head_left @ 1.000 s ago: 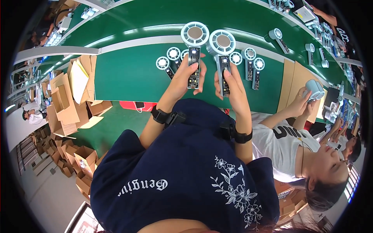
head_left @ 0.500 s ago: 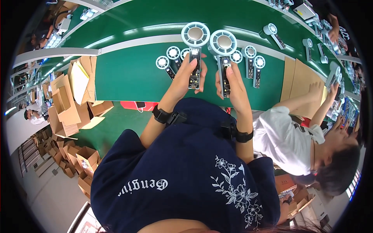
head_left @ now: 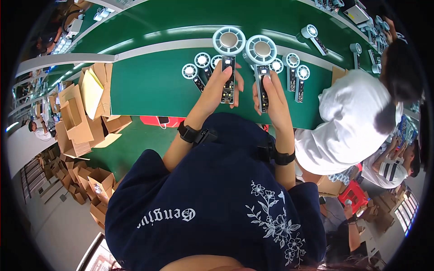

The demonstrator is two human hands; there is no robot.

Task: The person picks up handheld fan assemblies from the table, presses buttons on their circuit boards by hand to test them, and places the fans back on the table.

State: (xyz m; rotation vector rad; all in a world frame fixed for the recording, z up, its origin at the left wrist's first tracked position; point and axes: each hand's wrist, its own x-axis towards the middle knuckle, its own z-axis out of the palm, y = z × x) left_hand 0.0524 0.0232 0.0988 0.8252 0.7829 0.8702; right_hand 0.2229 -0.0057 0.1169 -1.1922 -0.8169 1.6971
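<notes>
My left hand (head_left: 216,88) is closed around the handle of a pale blue handheld fan (head_left: 229,40), its thumb on the exposed circuit board. A second handheld fan (head_left: 261,49) of the same kind is gripped in my right hand (head_left: 276,97), thumb likewise on the bare board. Both fans stand head-up side by side above the green bench, round heads almost touching. Behind them lie more open-handled fans: a group by my left hand (head_left: 190,71) and a pair right of my right hand (head_left: 303,72). Some are partly hidden by my hands.
The green bench (head_left: 149,90) spans the front, with a pale rail (head_left: 167,46) along its far side. Beyond it, a fan (head_left: 310,31) lies on a green surface. Cardboard boxes (head_left: 74,115) stand at left. A co-worker in white (head_left: 350,122) leans in close at right.
The co-worker at right has leaned toward the bench, covering most of the cardboard there. Fans beyond the rail have shifted slightly left. My hands and both held fans have barely moved.
</notes>
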